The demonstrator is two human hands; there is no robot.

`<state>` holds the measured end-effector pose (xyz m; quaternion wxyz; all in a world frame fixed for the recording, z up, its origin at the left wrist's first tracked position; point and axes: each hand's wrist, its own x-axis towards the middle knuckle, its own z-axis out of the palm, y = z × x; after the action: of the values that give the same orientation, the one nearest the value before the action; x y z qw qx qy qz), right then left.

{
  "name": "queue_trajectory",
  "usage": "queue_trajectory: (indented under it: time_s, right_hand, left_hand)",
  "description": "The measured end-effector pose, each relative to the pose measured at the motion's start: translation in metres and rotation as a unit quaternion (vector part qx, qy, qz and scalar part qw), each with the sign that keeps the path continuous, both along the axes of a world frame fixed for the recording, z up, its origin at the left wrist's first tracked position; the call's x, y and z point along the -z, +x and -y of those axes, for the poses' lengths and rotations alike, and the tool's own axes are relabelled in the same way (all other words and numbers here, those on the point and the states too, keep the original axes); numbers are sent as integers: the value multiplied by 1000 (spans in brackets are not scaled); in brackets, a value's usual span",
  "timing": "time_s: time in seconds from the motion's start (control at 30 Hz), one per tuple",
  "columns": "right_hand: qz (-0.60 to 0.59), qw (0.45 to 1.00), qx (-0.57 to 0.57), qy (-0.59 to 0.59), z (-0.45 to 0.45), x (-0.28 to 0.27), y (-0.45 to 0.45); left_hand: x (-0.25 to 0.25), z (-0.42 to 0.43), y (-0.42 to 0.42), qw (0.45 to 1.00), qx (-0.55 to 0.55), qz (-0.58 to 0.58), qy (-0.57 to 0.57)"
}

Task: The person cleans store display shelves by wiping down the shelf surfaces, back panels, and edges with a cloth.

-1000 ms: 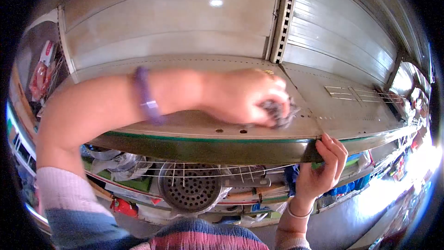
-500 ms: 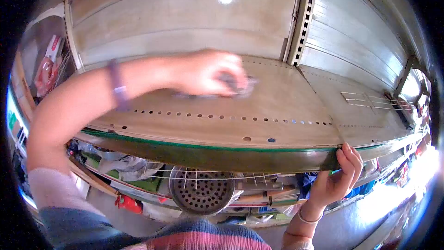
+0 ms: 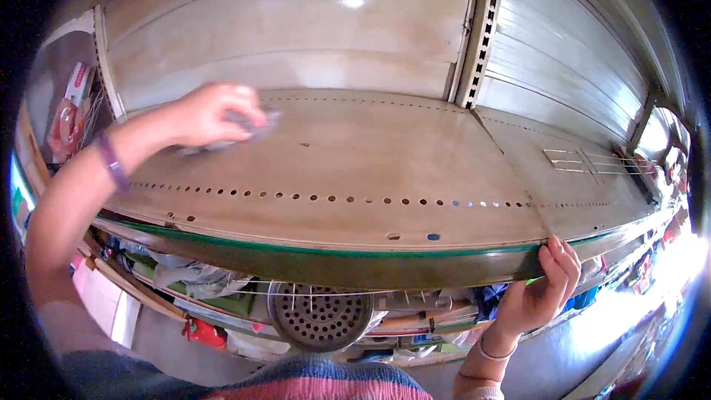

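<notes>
My left hand (image 3: 211, 112), with a purple band at its wrist, is closed round a crumpled greyish cloth (image 3: 263, 126). The cloth lies against the left part of a beige metal shelf (image 3: 385, 152); motion blurs it, and the fingers partly cover it. At the right, my right hand (image 3: 544, 285) wears a thin bracelet and grips the shelf's front rail (image 3: 355, 268), its fingertips over the top edge near a seam. A small dark speck (image 3: 304, 145) shows on the shelf to the right of the cloth.
Wire prongs (image 3: 585, 161) lie on the adjoining shelf at the right. Below the rail are a round perforated metal pan (image 3: 321, 317), plastic bags (image 3: 185, 270) and a red item (image 3: 204, 333). A slotted upright (image 3: 481, 37) divides the back panels. Packaged goods (image 3: 70, 118) hang far left.
My left hand has swept leftward across the shelf with the cloth, exposing the speck. My right hand keeps its hold on the rail. The view has shifted slightly.
</notes>
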<state>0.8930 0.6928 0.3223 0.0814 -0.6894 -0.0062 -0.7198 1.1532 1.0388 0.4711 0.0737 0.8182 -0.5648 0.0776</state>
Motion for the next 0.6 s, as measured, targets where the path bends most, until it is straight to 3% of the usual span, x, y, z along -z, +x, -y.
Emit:
queue_trajectory:
  time_s: [0.1, 0.17, 0.23, 0.37, 0.4, 0.43, 0.47, 0.5, 0.53, 0.6]
  right_hand:
    - [-6, 1000, -1, -1, -2, -1, -1]
    - [-5, 1000, 14, 2, -4, -2, -1]
    - [-6, 1000, 21, 3, -4, -1, -1]
    - [12, 1000, 26, -4, -1, 2, 2]
    - [19, 999, 28, -6, 0, 3, 3]
    - [26, 998, 46, -19, 4, 4, 4]
    - [24, 999, 45, -16, 4, 5, 4]
    - [22, 999, 43, -14, 3, 5, 4]
    - [24, 999, 42, -12, 4, 4, 4]
    - [19, 999, 40, -15, 3, 4, 4]
  left_hand:
    - [12, 113, 8, 980, 193, 25, -49]
    - [12, 183, -6, 982, 176, -60, -29]
    - [10, 218, -17, 969, 246, -28, -21]
    - [13, 136, -33, 953, 282, -105, -26]
    - [5, 96, -45, 951, 257, -170, -30]
    - [1, 58, -51, 976, 166, -143, -17]
    - [7, 17, -36, 976, 165, -137, -28]
    - [3, -23, -40, 988, 89, -128, -15]
    - [-4, -46, -48, 993, 15, -115, -2]
    - [-4, -41, -52, 997, 7, -80, 4]
